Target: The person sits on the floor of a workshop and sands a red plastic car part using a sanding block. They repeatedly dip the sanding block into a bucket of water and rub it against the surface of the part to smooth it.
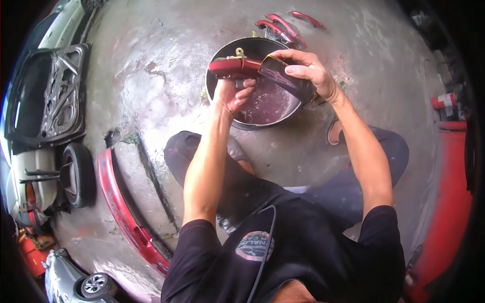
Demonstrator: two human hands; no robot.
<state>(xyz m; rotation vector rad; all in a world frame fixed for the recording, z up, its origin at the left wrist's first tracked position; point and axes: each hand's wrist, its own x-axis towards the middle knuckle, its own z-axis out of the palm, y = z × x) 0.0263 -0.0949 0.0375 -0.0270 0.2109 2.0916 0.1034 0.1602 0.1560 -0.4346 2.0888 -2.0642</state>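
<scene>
Fingers of my left hand [234, 97] curl partway closed under a red part [233, 67], which looks to me like a car door handle, and hold it up. I can't see that thumb well. The part runs long from left to right, almost level, just on the far side of the left hand. So the left hand is the nearer one; the right hand [310, 72] is off past the part's right end. Below is a round dark tub [260, 127] with cloudy, pinkish water [265, 105] in it. Going right, I see a bent dark sheet [285, 80], maybe sandpaper. Its left edge meets the right end of the red part in my view, but I can't tell if the two really press together. Farther off, some red handles [289, 28] lie on the floor [364, 76] just past the tub. On the right, my right hand is pinched almost closed, its thumb and fingers gripping the sheet.
</scene>
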